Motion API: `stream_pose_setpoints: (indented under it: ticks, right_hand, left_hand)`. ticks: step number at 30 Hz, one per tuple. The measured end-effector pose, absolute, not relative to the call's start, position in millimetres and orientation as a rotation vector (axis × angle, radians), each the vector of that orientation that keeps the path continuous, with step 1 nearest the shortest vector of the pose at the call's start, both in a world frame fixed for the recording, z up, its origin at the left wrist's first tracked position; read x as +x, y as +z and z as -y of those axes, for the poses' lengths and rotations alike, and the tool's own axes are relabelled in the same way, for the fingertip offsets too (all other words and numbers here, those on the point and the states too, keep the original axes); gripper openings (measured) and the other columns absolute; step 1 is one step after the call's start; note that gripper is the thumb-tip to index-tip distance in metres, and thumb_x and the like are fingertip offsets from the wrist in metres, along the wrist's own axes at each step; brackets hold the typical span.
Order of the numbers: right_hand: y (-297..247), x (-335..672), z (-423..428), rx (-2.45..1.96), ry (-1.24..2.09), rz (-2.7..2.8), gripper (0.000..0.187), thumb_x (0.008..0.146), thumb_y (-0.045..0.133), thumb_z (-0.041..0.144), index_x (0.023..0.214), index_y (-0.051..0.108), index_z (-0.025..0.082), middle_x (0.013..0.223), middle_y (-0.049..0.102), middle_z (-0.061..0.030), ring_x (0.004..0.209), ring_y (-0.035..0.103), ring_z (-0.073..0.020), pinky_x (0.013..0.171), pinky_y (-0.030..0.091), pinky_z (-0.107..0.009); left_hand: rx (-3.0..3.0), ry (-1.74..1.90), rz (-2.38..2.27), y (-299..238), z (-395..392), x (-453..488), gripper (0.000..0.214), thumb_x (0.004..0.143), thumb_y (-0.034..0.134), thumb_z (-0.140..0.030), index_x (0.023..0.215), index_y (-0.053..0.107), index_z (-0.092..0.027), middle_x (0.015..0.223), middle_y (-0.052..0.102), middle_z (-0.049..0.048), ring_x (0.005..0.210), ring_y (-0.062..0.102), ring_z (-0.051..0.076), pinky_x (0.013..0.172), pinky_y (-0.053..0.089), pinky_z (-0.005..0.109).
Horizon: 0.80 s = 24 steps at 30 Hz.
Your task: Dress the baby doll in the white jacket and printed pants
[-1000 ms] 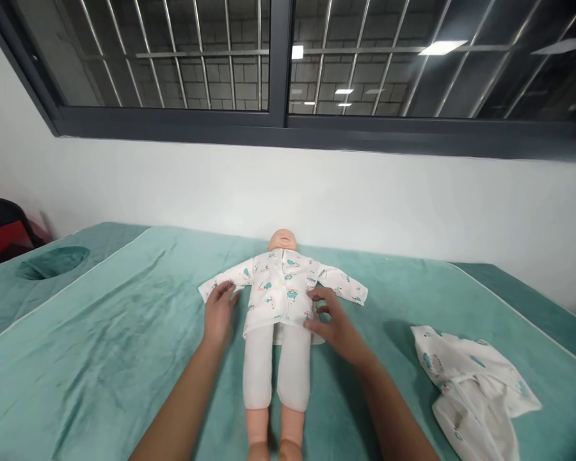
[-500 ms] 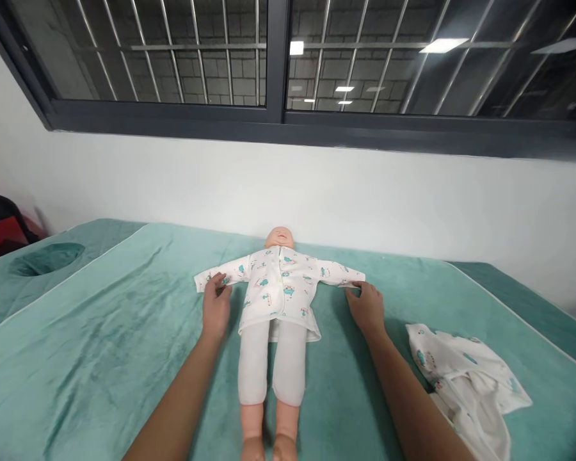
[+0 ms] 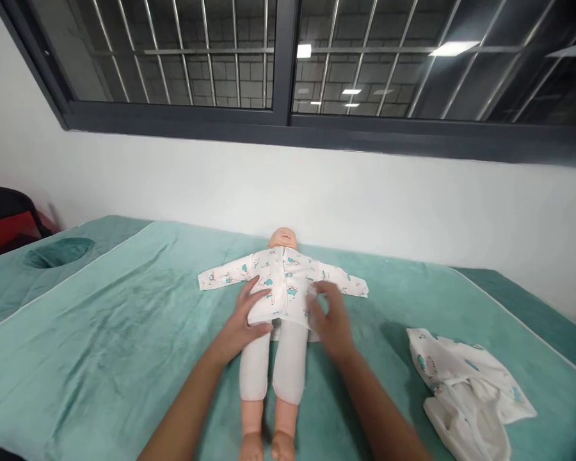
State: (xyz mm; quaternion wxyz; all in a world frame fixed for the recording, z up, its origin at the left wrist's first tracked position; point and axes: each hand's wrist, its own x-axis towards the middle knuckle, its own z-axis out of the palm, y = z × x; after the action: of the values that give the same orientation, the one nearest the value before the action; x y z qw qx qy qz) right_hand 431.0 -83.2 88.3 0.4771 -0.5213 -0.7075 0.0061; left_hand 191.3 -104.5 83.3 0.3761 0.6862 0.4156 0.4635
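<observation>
A baby doll (image 3: 283,238) lies on its back, its head near the wall and its bare feet towards me. It wears a white printed baby shirt (image 3: 278,282) with both sleeves spread out sideways, and its upper legs are white. My left hand (image 3: 244,320) is at the shirt's lower left side, thumb and fingers apart, over the hem and the top of the doll's leg. Over the shirt's right side is my right hand (image 3: 331,317), slightly blurred, its fingers apart and curved. Neither hand visibly grips anything.
A crumpled white printed garment (image 3: 470,384) lies to the right on the green bed cover (image 3: 125,333). At the far left the cover has an oval hole (image 3: 60,253), with a red and black object (image 3: 9,218) beyond it. A white wall (image 3: 365,198) and barred window stand behind.
Both hands have left the shirt's sleeve ends and moved inward to the sides of its body. The view has shifted slightly.
</observation>
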Motion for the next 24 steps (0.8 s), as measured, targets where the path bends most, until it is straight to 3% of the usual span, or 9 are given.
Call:
stream_pose_setpoints:
  ticks: [2,4,7,9,13,17,20,24]
  right_hand:
    - [93,397,104,-1.214,0.015,1.926,0.028,0.085,0.058,0.033,0.113,0.057,0.026,0.118,0.059,-0.008,0.112,0.052,-0.0272,0.096,0.04,-0.045]
    - [96,376,115,-1.264,-0.016,1.96,0.031,0.082,0.064,0.032,0.112,0.059,0.026,0.123,0.058,-0.0087,0.114,0.05,-0.0299,0.096,0.039,-0.048]
    - [98,375,116,-1.295,-0.052,1.902,0.026,0.084,0.061,0.025,0.11,0.059,0.024,0.119,0.057,-0.0107,0.11,0.051,-0.0297,0.093,0.042,-0.048]
    - [97,385,112,-1.278,-0.047,1.894,0.018,0.089,0.054,0.023,0.106,0.059,0.024,0.111,0.058,-0.01,0.104,0.052,-0.028,0.09,0.045,-0.046]
    - [96,402,110,-1.236,0.052,1.967,0.018,0.087,0.059,0.028,0.105,0.058,0.026,0.11,0.057,-0.0077,0.103,0.052,-0.0272,0.089,0.046,-0.044]
    - [95,400,119,-1.273,0.178,2.021,0.041,0.07,0.07,0.017,0.108,0.056,0.025,0.121,0.052,-0.0081,0.111,0.047,-0.0293,0.094,0.045,-0.046]
    - [95,391,125,-1.345,0.152,1.933,0.031,0.071,0.058,0.008,0.097,0.057,0.024,0.116,0.054,-0.0079,0.106,0.048,-0.0278,0.092,0.043,-0.045]
    - [95,394,124,-1.345,0.29,1.668,0.005,0.086,0.051,0.022,0.087,0.056,0.023,0.093,0.059,-0.0046,0.089,0.054,-0.0226,0.081,0.045,-0.038]
  left_hand:
    - [1.871,1.159,-1.071,81,112,200,0.062,0.074,0.074,-0.03,0.132,0.054,-0.03,0.16,0.018,0.0043,0.147,0.014,0.032,0.114,0.031,0.046]
    - [1.927,1.249,-1.123,77,114,207,0.046,0.078,0.068,-0.023,0.123,0.06,-0.029,0.156,0.027,0.0053,0.146,0.02,0.03,0.116,0.028,0.047]
    - [1.905,1.409,-1.218,72,110,210,0.016,0.085,0.057,-0.02,0.096,0.067,-0.025,0.144,0.046,0.0065,0.138,0.036,0.026,0.114,0.03,0.047]
    - [1.863,1.474,-1.252,71,107,208,0.012,0.088,0.053,-0.021,0.086,0.065,-0.023,0.135,0.054,0.0069,0.131,0.044,0.025,0.111,0.033,0.047]
    - [1.883,1.452,-1.206,73,108,206,0.006,0.086,0.058,-0.023,0.09,0.063,-0.023,0.138,0.05,0.0079,0.133,0.041,0.026,0.112,0.031,0.048]
    - [2.043,1.304,-1.193,74,114,212,0.042,0.073,0.063,-0.009,0.111,0.06,-0.025,0.148,0.038,0.0076,0.142,0.025,0.028,0.115,0.028,0.048]
    - [2.105,1.353,-1.254,72,114,215,0.047,0.07,0.054,-0.001,0.109,0.061,-0.025,0.144,0.043,0.0062,0.139,0.03,0.026,0.113,0.032,0.046]
    - [1.953,1.577,-1.311,72,111,210,0.016,0.08,0.055,-0.012,0.09,0.062,-0.023,0.123,0.06,0.0059,0.12,0.051,0.024,0.104,0.039,0.041]
